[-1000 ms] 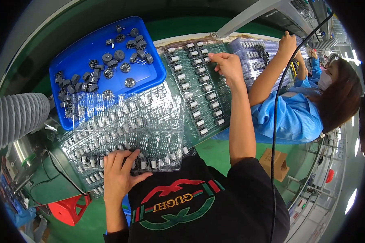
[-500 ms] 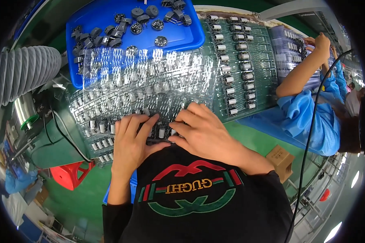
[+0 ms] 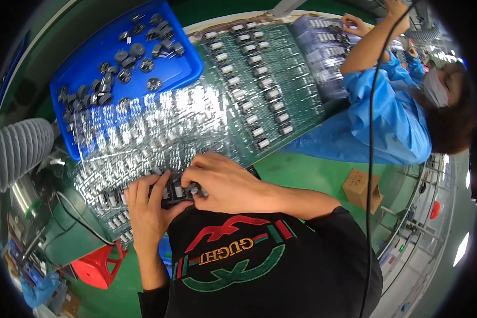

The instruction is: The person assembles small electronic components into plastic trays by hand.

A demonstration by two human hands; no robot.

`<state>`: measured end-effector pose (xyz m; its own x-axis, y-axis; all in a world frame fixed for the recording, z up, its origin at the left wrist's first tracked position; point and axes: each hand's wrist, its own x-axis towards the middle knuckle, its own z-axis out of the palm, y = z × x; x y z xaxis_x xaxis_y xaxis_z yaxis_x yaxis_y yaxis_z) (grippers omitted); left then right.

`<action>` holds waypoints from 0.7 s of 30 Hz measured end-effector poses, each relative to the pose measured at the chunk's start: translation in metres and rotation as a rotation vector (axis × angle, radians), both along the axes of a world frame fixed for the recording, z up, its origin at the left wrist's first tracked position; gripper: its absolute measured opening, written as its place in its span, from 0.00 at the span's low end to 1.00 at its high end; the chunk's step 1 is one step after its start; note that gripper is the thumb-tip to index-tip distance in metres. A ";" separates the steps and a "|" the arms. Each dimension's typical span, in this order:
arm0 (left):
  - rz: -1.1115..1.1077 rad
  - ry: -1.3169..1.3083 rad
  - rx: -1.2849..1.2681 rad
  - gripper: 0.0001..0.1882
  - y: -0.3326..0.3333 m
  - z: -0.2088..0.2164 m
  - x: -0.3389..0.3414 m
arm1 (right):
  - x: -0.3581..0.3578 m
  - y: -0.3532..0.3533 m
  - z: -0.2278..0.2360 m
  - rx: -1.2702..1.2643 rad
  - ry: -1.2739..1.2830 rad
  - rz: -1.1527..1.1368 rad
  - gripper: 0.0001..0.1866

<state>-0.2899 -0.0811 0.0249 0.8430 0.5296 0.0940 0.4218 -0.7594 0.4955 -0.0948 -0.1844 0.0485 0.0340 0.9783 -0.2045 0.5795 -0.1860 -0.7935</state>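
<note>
Close to my body, my left hand [image 3: 147, 204] grips a dark row of small electronic components [image 3: 178, 191], its thumb along the near side and fingers on the far side. The components carry silver cylinders. At the row's right end, my right hand [image 3: 220, 183] is closed, with thumb and forefinger pinched round a small dark component [image 3: 196, 190] that the fingers partly hide. Under and beyond both hands lie clear plastic trays [image 3: 159, 119] with rows of similar silver-topped parts, overlapping and shiny with glare.
A blue bin [image 3: 195, 66] with loose dark round parts stands at the far left, partly under the trays. Another filled tray [image 3: 297, 79] lies right of it. A person in blue [image 3: 392, 116] works at the right. A grey hose [image 3: 21, 153], red stool [image 3: 98, 267] and hanging black cable [image 3: 372, 132] surround me.
The head view has turned, so the bench and bin appear shifted left and tilted. My right hand's fingers, spread over the row before, are now drawn together at its right end.
</note>
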 end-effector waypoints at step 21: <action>0.022 -0.016 0.007 0.37 -0.002 0.003 -0.002 | 0.236 0.025 -0.026 -0.012 0.255 -0.964 0.12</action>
<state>-0.2916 -0.0835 0.0282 0.8297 0.5470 0.1113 0.4300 -0.7535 0.4974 0.1408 -0.1591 0.0226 0.7664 0.5535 -0.3260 -0.0111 -0.4959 -0.8683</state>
